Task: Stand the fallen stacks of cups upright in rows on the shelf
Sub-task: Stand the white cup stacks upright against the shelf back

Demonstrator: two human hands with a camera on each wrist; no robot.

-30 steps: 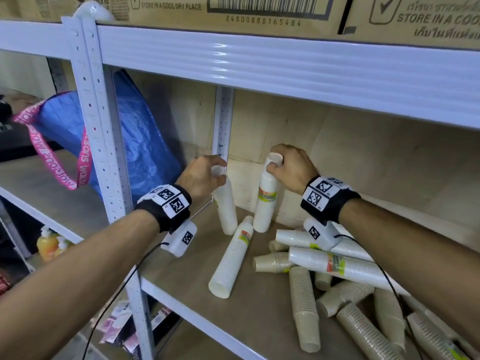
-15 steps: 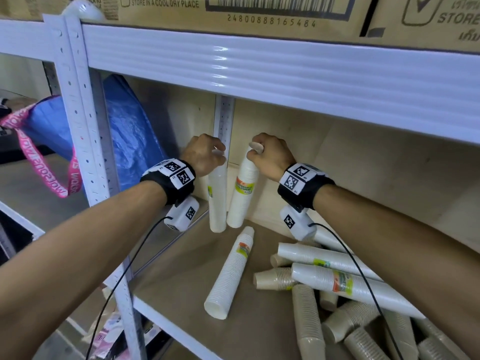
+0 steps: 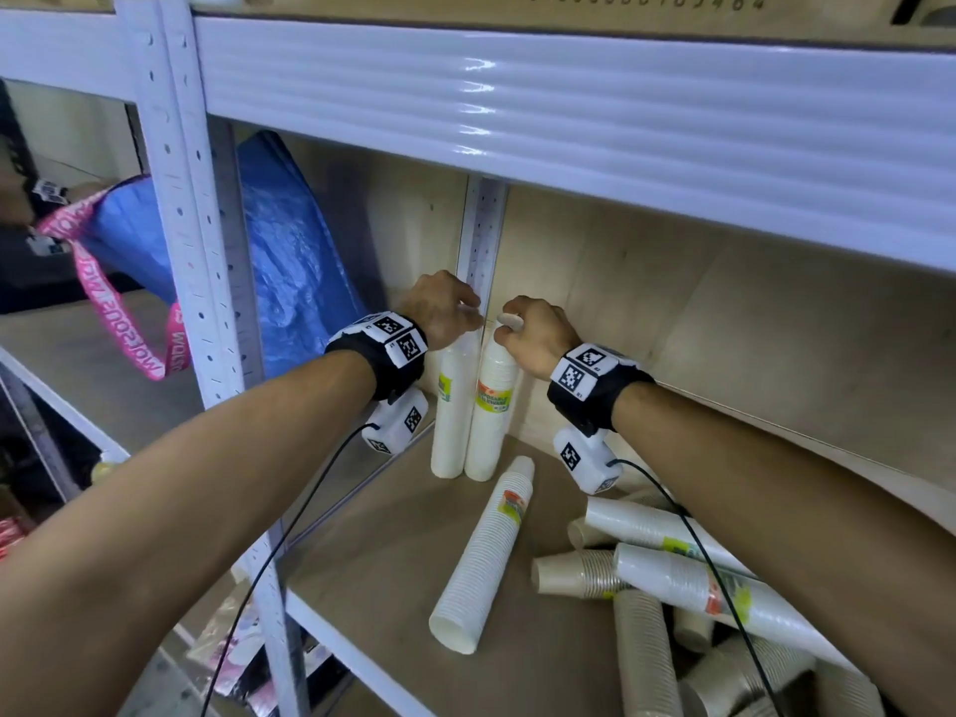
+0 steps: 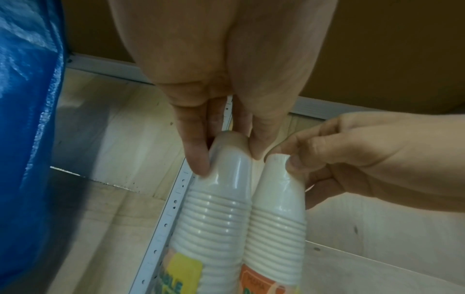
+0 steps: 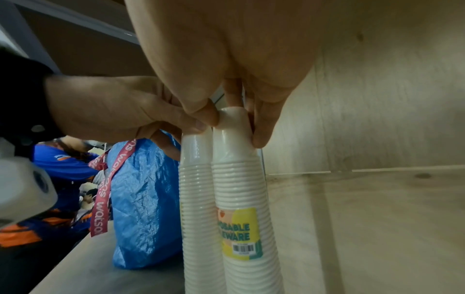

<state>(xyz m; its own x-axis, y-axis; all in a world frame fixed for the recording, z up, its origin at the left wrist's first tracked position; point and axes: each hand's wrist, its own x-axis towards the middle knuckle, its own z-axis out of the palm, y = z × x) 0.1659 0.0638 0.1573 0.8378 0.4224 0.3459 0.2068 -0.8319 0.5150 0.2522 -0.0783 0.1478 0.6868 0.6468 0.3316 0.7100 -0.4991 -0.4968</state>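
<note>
Step in hand: seating two white cup stacks upright at the shelf's rear left corner.

The left hand (image 3: 439, 310) pinches the top of the left stack (image 3: 452, 406); the right hand (image 3: 538, 333) pinches the right stack (image 3: 491, 411). The two stacks touch, bases on the shelf (image 3: 372, 551). Next move, by judgement: release gently, then lift the fallen white stack (image 3: 486, 556) just in front.

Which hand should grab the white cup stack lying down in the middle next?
Probably the left hand. The fallen white plastic cup stack lies on the wooden shelf just below it with open space around, while the right hand sits nearer the jumbled pile of brown paper cups.
</note>
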